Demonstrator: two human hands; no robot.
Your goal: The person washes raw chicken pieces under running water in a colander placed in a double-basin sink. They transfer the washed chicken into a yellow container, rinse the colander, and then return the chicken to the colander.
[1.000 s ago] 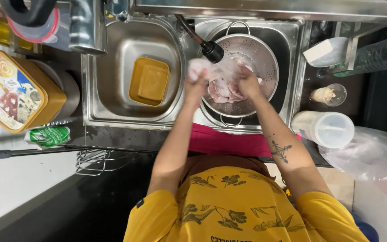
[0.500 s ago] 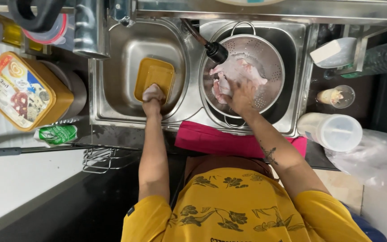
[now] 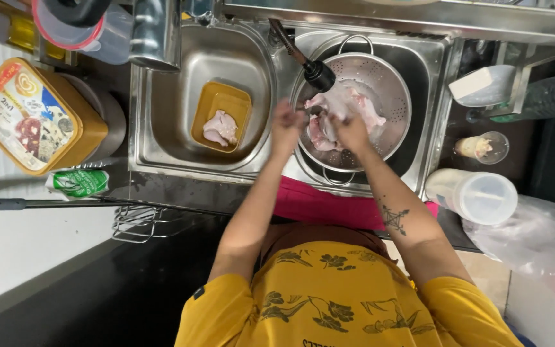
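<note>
Left hand [image 3: 288, 125] back from tray to colander [image 3: 390, 77]
Pale raw chicken [image 3: 221, 126] now lies in yellow tray [image 3: 208, 103]; left open, right hand [image 3: 349, 130] gripping meat [image 3: 342, 106].

Left hand [image 3: 287, 125] motion-blurred, fingers indistinct; grip unclear. Right hand [image 3: 349, 132] partly covering raw chicken pieces [image 3: 354, 106] in colander [image 3: 380, 77]; hold unclear. Blender jug [image 3: 75, 22] cut off at top edge. Clear plastic bag [image 3: 537, 241] cut off at right edge
</note>
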